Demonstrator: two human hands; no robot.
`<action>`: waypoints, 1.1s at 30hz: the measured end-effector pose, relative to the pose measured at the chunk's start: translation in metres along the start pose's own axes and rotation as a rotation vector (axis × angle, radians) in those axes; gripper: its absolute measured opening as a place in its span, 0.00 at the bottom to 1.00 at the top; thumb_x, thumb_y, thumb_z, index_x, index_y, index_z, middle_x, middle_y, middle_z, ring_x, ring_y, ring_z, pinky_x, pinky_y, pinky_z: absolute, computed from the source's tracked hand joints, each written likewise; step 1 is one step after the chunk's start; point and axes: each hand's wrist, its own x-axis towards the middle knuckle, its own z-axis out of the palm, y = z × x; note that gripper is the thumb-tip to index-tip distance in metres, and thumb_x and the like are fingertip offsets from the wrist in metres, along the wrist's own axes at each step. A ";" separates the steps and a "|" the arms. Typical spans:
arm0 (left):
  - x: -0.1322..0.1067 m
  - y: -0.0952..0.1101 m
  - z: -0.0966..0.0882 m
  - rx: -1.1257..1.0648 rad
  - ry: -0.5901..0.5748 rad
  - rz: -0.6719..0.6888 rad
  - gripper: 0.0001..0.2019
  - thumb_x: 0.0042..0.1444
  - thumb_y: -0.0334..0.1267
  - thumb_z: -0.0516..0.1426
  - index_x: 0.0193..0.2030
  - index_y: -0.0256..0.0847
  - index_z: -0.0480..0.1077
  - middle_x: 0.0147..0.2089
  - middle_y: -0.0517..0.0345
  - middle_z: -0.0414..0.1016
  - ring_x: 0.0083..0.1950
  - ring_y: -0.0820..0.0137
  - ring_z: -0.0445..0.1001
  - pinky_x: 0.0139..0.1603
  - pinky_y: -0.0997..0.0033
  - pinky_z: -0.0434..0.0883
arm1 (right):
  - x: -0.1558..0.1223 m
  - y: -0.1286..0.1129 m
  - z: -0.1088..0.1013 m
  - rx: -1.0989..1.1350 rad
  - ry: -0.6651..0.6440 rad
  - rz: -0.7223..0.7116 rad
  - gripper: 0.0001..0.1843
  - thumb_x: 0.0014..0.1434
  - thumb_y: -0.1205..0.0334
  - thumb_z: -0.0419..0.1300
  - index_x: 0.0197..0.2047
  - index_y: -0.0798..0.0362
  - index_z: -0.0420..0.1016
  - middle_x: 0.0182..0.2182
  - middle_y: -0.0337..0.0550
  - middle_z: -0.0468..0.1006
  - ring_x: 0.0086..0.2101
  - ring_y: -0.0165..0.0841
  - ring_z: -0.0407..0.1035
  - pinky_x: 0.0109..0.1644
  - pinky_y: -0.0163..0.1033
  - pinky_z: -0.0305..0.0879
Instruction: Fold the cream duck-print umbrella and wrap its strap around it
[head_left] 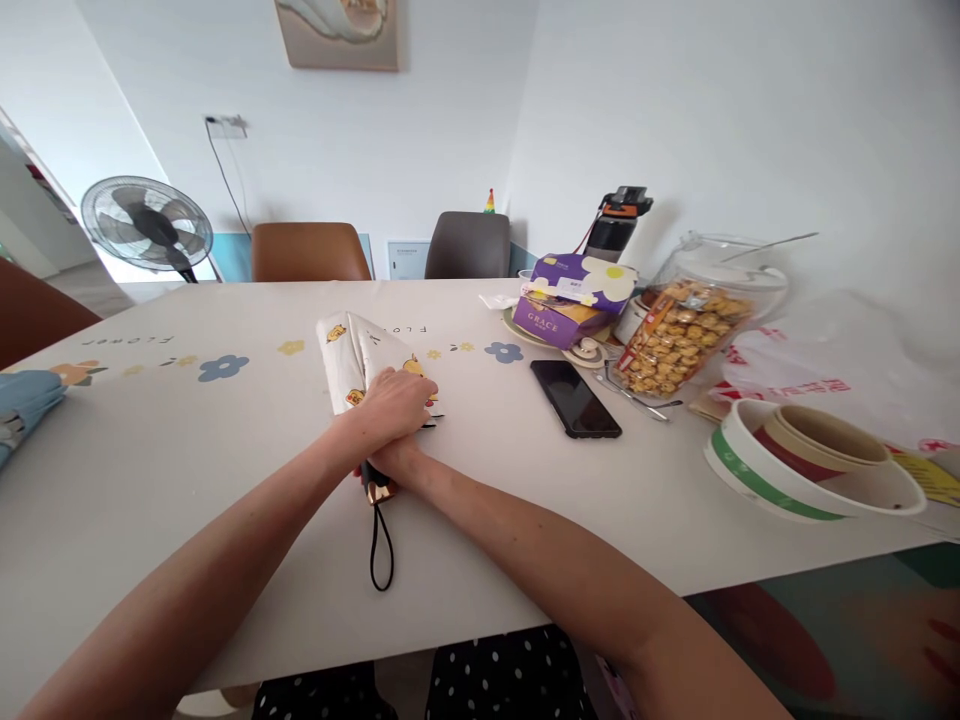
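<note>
A folded umbrella (352,352) with a white canopy printed with small yellow ducks lies on the white table (187,440), pointing away from me. My left hand (390,400) lies over its near end, fingers curled down on the fabric. My right hand (401,462) sits just under the left one and is mostly hidden by it; it seems to grip the umbrella's dark handle (373,487). A black wrist loop (381,550) hangs from the handle toward me.
A black phone (575,397) lies right of the umbrella. Further right are a purple box (570,300), a clear snack jar (686,330), a black bottle (616,222), stacked paper bowls (814,455) and a plastic bag (832,360). Two chairs (309,251) and a fan (146,225) stand behind.
</note>
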 end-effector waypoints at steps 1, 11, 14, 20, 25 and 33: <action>0.001 0.001 0.000 -0.016 -0.037 -0.012 0.15 0.47 0.31 0.51 0.41 0.43 0.73 0.34 0.51 0.75 0.39 0.60 0.72 0.40 0.63 0.63 | 0.002 0.002 0.000 0.007 -0.033 -0.007 0.06 0.56 0.66 0.54 0.27 0.54 0.63 0.13 0.34 0.66 0.13 0.27 0.60 0.14 0.30 0.52; 0.019 0.000 0.012 -0.224 -0.030 -0.059 0.03 0.39 0.36 0.60 0.24 0.44 0.71 0.24 0.52 0.72 0.38 0.56 0.72 0.41 0.62 0.63 | 0.013 0.009 -0.003 0.012 -0.172 0.031 0.13 0.58 0.63 0.53 0.22 0.53 0.62 0.15 0.40 0.67 0.13 0.28 0.58 0.12 0.34 0.52; 0.019 0.001 0.012 -0.207 -0.018 -0.067 0.05 0.41 0.38 0.60 0.21 0.43 0.68 0.23 0.51 0.70 0.38 0.56 0.72 0.40 0.62 0.64 | 0.013 0.009 -0.003 0.025 -0.152 0.009 0.13 0.58 0.61 0.54 0.23 0.53 0.62 0.15 0.40 0.66 0.12 0.27 0.58 0.12 0.33 0.53; 0.010 0.002 0.003 -0.205 0.036 -0.112 0.09 0.49 0.39 0.53 0.20 0.41 0.63 0.22 0.51 0.67 0.33 0.56 0.71 0.36 0.61 0.63 | 0.006 0.004 -0.004 0.056 -0.121 -0.064 0.09 0.59 0.58 0.54 0.29 0.53 0.62 0.15 0.37 0.67 0.13 0.28 0.61 0.11 0.31 0.52; 0.004 -0.005 0.003 -0.419 0.209 -0.202 0.10 0.51 0.44 0.51 0.24 0.42 0.62 0.24 0.55 0.68 0.29 0.62 0.69 0.31 0.65 0.62 | -0.006 -0.011 -0.007 0.098 -0.077 -0.075 0.02 0.59 0.64 0.52 0.36 0.52 0.60 0.13 0.33 0.63 0.11 0.30 0.61 0.09 0.31 0.49; -0.019 -0.019 0.002 -1.012 0.729 -0.184 0.05 0.48 0.36 0.53 0.33 0.42 0.66 0.31 0.61 0.69 0.30 0.73 0.69 0.32 0.73 0.67 | -0.008 -0.012 -0.008 0.156 -0.059 -0.155 0.06 0.54 0.63 0.54 0.28 0.53 0.59 0.12 0.36 0.64 0.12 0.31 0.63 0.10 0.32 0.56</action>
